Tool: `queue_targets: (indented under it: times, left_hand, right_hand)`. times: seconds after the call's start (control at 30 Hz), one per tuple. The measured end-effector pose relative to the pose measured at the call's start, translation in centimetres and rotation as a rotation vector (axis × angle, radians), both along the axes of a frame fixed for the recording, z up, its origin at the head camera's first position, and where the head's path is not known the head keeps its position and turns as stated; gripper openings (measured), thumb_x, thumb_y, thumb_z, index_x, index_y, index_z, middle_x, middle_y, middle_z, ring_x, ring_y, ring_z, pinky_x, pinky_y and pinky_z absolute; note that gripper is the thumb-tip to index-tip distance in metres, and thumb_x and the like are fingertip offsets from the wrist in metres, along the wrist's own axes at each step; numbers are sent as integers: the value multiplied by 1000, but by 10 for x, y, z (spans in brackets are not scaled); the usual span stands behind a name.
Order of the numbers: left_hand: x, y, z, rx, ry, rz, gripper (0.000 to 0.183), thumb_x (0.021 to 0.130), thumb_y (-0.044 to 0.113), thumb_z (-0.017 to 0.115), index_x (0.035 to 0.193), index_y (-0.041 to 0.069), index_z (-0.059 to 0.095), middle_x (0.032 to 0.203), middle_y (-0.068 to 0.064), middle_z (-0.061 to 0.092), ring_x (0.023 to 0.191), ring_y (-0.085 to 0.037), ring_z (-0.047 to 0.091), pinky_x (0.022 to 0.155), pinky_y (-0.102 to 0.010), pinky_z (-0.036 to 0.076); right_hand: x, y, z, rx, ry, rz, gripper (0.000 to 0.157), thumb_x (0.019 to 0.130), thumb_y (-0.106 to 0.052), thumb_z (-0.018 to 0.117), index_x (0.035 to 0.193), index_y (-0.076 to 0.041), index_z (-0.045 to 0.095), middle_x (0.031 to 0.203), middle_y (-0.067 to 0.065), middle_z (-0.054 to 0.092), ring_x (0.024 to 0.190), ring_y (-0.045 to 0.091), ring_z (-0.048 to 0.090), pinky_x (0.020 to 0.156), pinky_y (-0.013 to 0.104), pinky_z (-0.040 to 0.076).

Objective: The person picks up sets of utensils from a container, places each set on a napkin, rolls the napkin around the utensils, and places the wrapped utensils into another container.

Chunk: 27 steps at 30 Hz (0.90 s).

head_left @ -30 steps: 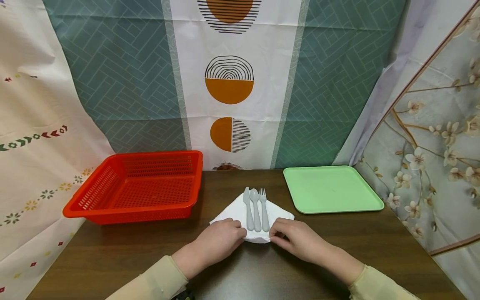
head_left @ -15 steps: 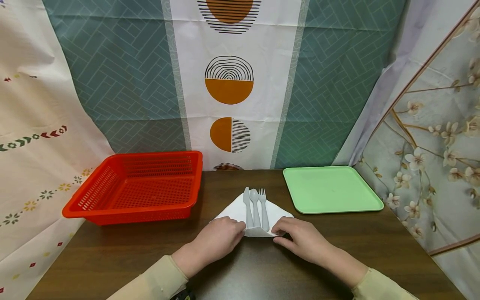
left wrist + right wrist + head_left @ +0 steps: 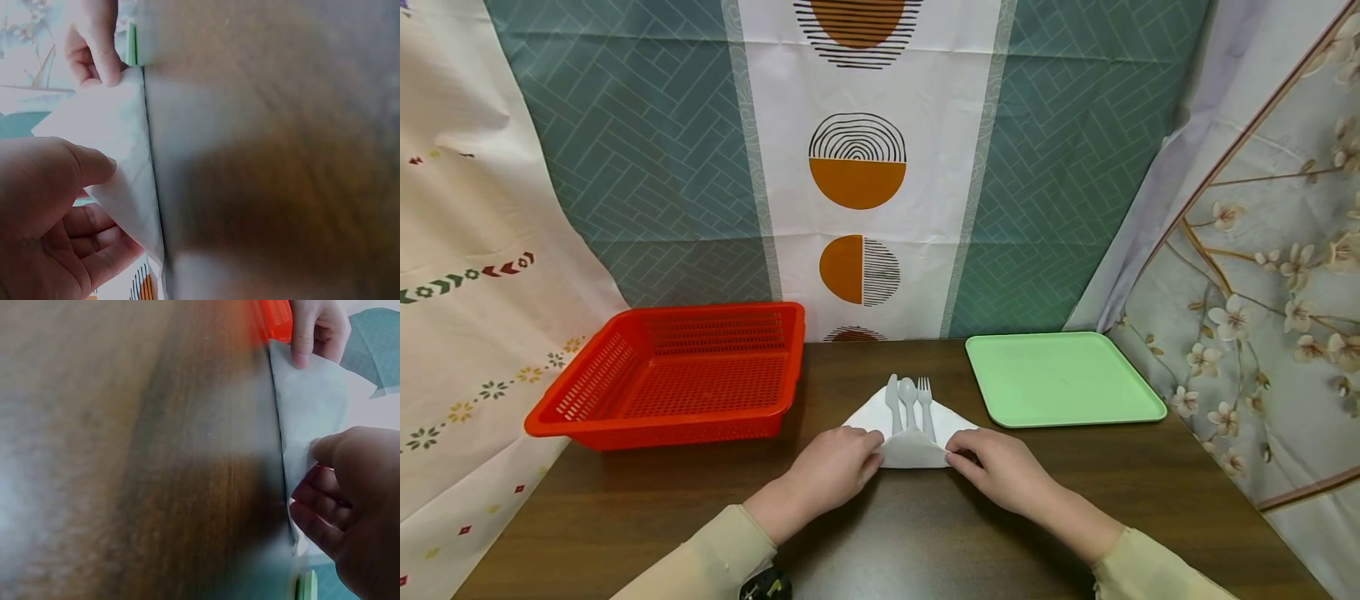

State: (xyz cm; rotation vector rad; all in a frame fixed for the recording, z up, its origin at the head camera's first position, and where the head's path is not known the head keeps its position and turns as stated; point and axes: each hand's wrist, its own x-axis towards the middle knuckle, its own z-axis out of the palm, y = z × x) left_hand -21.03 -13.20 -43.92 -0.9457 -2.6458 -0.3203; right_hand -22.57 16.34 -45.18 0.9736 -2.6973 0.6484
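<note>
A white napkin (image 3: 913, 452) lies on the table with its near edge folded up over the handles of three pieces of grey cutlery. A knife (image 3: 892, 400), a spoon (image 3: 907, 393) and a fork (image 3: 925, 398) lie side by side on it, their upper parts showing. At the fold's left side, my left hand (image 3: 835, 467) pinches the napkin, thumb over it in the left wrist view. My right hand (image 3: 1003, 471) pinches the right side of the fold between thumb and fingers. The right wrist view shows the napkin's folded flap (image 3: 309, 400) spanning both hands; the cutlery is hidden there.
To the left at the back stands a red perforated basket (image 3: 662, 427) with nothing in it. A light green tray (image 3: 1063, 379) lies at the back right. Patterned cloths hang behind and at both sides of the brown wooden table (image 3: 910, 542).
Both hands have moved slightly away from the body, bringing the napkin's near edge up and over the cutlery handles, which lay uncovered a second ago. The basket and tray have stayed put.
</note>
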Motion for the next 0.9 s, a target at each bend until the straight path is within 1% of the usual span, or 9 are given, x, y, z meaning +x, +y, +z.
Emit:
queue_targets:
  times: [0.17,0.3,0.4,0.53,0.7,0.8,0.9]
  left_hand:
    - [-1,-1,1,22,-6,42,25,96,10,82,80,14,63,68,0,59,62,-23,60,57,-38,50]
    - [-2,-1,-1,36,8,72,27,96,10,82,79,14,62,67,-1,58,61,-23,58,55,-38,47]
    - [-5,0,-1,35,-4,92,26,97,11,82,79,13,63,66,-1,58,60,-22,55,55,-36,46]
    - [-11,-1,-1,15,-55,127,22,99,12,80,82,12,68,71,-3,60,63,-20,54,59,-34,47]
    - [-17,-1,-2,-12,-130,183,14,101,16,79,88,9,77,81,-5,64,70,-21,56,65,-35,51]
    - [-20,-1,-1,-19,-143,191,14,101,16,80,89,8,79,81,-6,64,70,-21,56,65,-36,51]
    - [-22,-1,-2,-24,-140,191,15,101,16,79,88,7,79,78,-6,62,68,-20,54,63,-35,49]
  right_hand:
    - [-4,-3,0,-29,-54,-56,11,105,-19,77,97,-27,74,85,-22,62,77,1,56,73,33,52]
    - [-6,-6,0,-40,-45,-86,10,104,-19,78,98,-25,73,84,-20,63,76,2,58,73,33,52]
    - [-8,-8,1,-44,-36,-99,11,103,-18,79,98,-25,73,84,-19,64,76,4,59,72,33,53]
    - [-12,-11,3,-42,-63,-119,11,103,-15,79,98,-23,73,81,-17,63,73,6,57,69,32,51]
    - [-17,-16,3,-21,-142,-166,9,103,-14,79,98,-19,74,79,-14,61,72,9,54,71,33,49]
    - [-19,-18,4,-15,-176,-184,8,102,-14,80,98,-18,74,79,-12,61,73,10,54,71,34,49]
    - [-21,-20,4,-14,-190,-196,9,102,-13,80,97,-17,75,78,-12,62,72,10,54,71,35,50]
